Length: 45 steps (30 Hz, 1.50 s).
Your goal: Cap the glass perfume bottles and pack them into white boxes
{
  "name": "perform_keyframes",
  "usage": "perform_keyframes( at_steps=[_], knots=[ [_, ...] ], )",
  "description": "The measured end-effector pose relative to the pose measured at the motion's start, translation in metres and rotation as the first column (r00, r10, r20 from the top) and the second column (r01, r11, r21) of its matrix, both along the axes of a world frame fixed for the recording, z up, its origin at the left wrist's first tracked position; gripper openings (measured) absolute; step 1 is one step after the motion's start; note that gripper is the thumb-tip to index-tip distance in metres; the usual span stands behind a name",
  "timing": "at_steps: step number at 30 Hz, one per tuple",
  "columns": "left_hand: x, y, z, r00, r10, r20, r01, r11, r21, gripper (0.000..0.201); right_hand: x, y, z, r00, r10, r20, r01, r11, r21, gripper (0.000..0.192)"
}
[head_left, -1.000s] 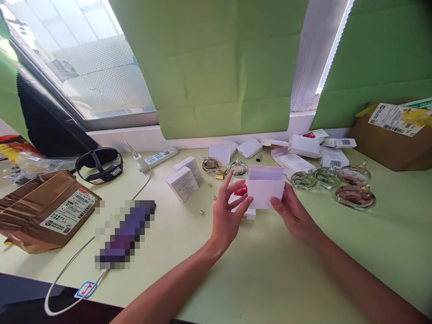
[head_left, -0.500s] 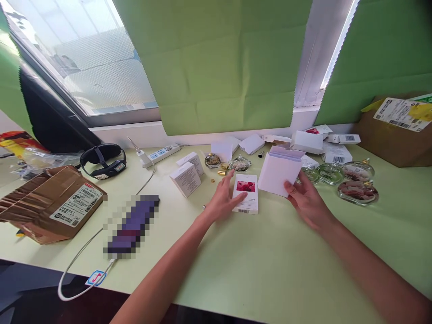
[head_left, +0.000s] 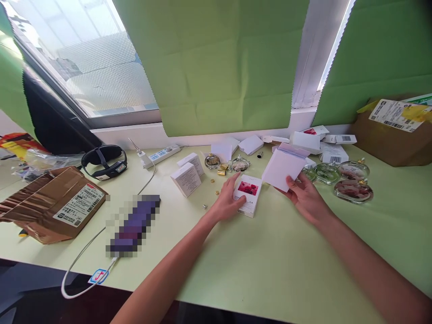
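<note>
My left hand [head_left: 230, 199] is at the left edge of a white perfume box [head_left: 251, 204] with red roses printed on it. The thumb lies across the box front and the fingers run along its side. My right hand [head_left: 305, 195] grips a white cardboard carton [head_left: 282, 168] with its top flaps raised, thumb on the near face. The carton is held tilted above the table; its inside is hidden. Just beyond my left hand are a round glass perfume bottle [head_left: 240, 164] and a gold cap [head_left: 222, 170].
Two printed white boxes [head_left: 186, 180] stand to the left, near another bottle [head_left: 212, 161]. Several glass bottles [head_left: 353, 191] lie at right, before piled white boxes [head_left: 305, 141]. A phone [head_left: 137, 225] with a cable, brown cartons [head_left: 76, 211] and a power strip [head_left: 165, 154] are around.
The rose-printed box has turned slightly clockwise under my left hand. My right hand has tilted the white carton further over, and its raised flap shows more.
</note>
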<state>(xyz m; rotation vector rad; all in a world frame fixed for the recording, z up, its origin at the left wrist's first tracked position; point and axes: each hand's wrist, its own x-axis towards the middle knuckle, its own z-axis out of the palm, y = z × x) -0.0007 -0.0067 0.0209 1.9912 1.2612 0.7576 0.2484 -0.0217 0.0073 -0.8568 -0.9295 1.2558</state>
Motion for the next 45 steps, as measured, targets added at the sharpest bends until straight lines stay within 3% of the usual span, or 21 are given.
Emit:
perform_keyframes(
  at_steps=[3, 6, 8, 11, 13, 17, 20, 23, 26, 29, 35, 38, 41, 45],
  knots=[
    [0.012, -0.013, 0.006, 0.973, 0.143, -0.179, -0.107, 0.975, 0.195, 0.077, 0.0, 0.0, 0.0, 1.0, 0.002, -0.023, -0.002, 1.0, -0.005, 0.04],
    [0.023, -0.025, 0.005, 0.947, 0.127, -0.294, -0.077, 0.981, 0.175, 0.087, 0.0, 0.0, 0.001, 1.0, 0.007, -0.022, -0.007, 1.0, -0.008, 0.039],
    [0.023, -0.027, 0.004, 0.956, 0.097, -0.277, -0.067, 0.991, 0.115, 0.084, 0.0, 0.0, 0.002, 1.0, 0.013, -0.016, -0.013, 1.0, -0.01, 0.038],
    [0.014, -0.022, 0.009, 0.998, 0.048, -0.037, -0.049, 0.998, -0.044, 0.086, 0.003, -0.002, 0.009, 1.0, 0.005, -0.029, -0.004, 1.0, 0.025, 0.035],
    [0.008, -0.018, 0.013, 0.979, 0.002, 0.203, 0.036, 0.982, -0.187, 0.085, 0.007, -0.004, 0.016, 0.999, -0.006, -0.051, 0.009, 0.998, 0.07, 0.032],
    [0.006, -0.012, 0.016, 0.836, 0.074, 0.543, 0.183, 0.896, -0.404, 0.071, 0.014, -0.009, 0.03, 0.996, 0.023, -0.086, -0.011, 0.99, 0.14, 0.028],
    [0.011, -0.011, 0.01, 0.671, 0.199, 0.715, 0.303, 0.806, -0.509, 0.06, 0.016, -0.012, 0.035, 0.992, 0.017, -0.125, 0.005, 0.984, 0.176, 0.025],
    [0.013, -0.01, 0.004, 0.524, 0.294, 0.799, 0.425, 0.723, -0.545, 0.053, 0.014, -0.014, 0.036, 0.993, -0.007, -0.117, 0.032, 0.977, 0.211, 0.027],
    [0.013, -0.01, 0.002, 0.495, 0.345, 0.797, 0.444, 0.688, -0.574, 0.045, 0.009, -0.016, 0.033, 1.0, -0.016, -0.021, 0.02, 0.973, 0.231, 0.03],
    [0.012, -0.009, 0.001, 0.523, 0.33, 0.786, 0.422, 0.701, -0.575, 0.045, 0.004, -0.018, 0.029, 0.993, -0.032, 0.115, 0.003, 0.97, 0.244, 0.031],
    [0.011, -0.011, 0.003, 0.567, 0.273, 0.777, 0.395, 0.737, -0.548, 0.053, 0.001, -0.02, 0.028, 0.936, -0.2, 0.291, 0.087, 0.929, 0.36, 0.041],
    [0.014, -0.012, 0.001, 0.6, 0.235, 0.765, 0.396, 0.743, -0.539, 0.051, 0.002, -0.02, 0.029, 0.926, -0.169, 0.336, 0.034, 0.927, 0.373, 0.036],
    [0.018, -0.014, -0.001, 0.692, 0.172, 0.701, 0.283, 0.829, -0.482, 0.052, -0.001, -0.02, 0.025, 0.937, -0.109, 0.331, -0.008, 0.943, 0.333, 0.033],
    [0.021, -0.019, 0.002, 0.76, 0.027, 0.65, 0.125, 0.974, -0.187, 0.066, -0.008, -0.023, 0.017, 0.936, -0.033, 0.351, -0.065, 0.962, 0.264, 0.031]
  ],
)
